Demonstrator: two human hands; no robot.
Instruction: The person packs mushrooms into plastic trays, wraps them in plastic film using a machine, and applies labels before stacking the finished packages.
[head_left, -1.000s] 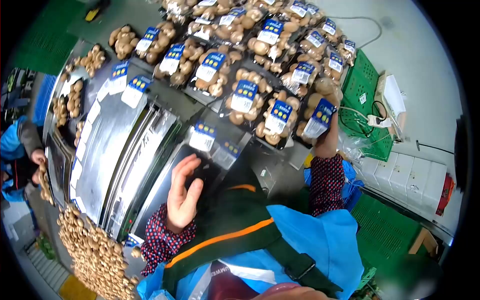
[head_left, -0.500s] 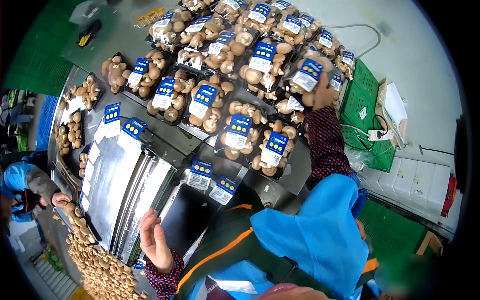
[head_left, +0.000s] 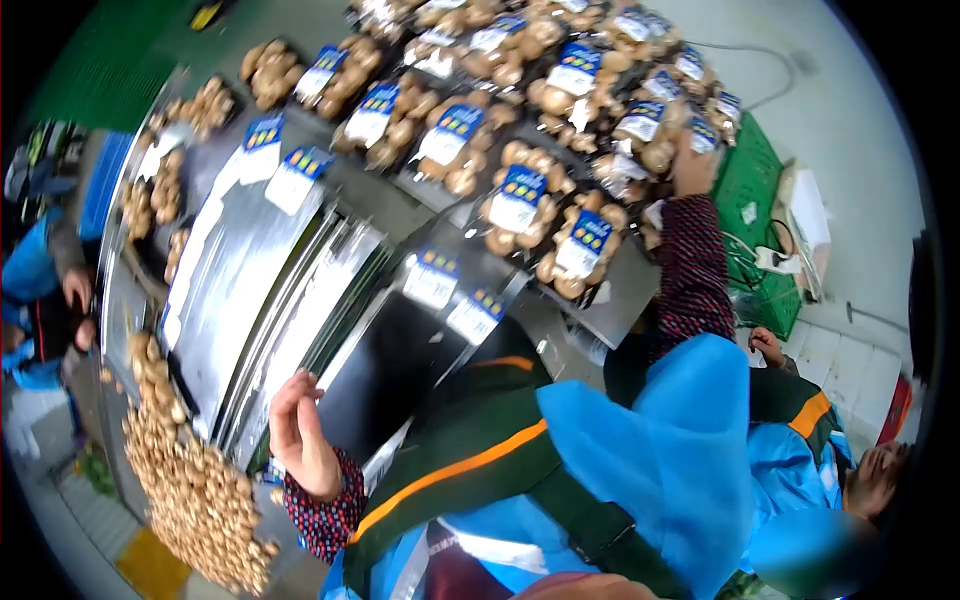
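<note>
My right hand point(head_left: 695, 168) reaches to the right side of the crowded packs and grips the edge of a film-wrapped pack of mushrooms point(head_left: 655, 152) with a blue and white label. Its fingertips are partly hidden and blurred. Near the front of the metal wrapping machine point(head_left: 240, 310), my left hand point(head_left: 303, 445) hangs with fingers loosely curled and thumb apart, holding nothing. Two blue and white labels, one a label point(head_left: 432, 278) and the other a label point(head_left: 476, 316), lie beyond the machine's black surface point(head_left: 370, 360).
Several wrapped packs point(head_left: 455, 145) crowd the far table. Unwrapped mushroom trays point(head_left: 205, 105) stand at the upper left. A heap of loose mushrooms point(head_left: 195, 500) lies lower left. A green crate point(head_left: 755, 180) stands right. One person's hand point(head_left: 77, 290) is at left, another's point(head_left: 767, 347) at right.
My view has turned and the scene has shifted. The pack at my right hand has gone down among the other packs. At left, the other person's hand has left the mushroom tray. Another person appears at right.
</note>
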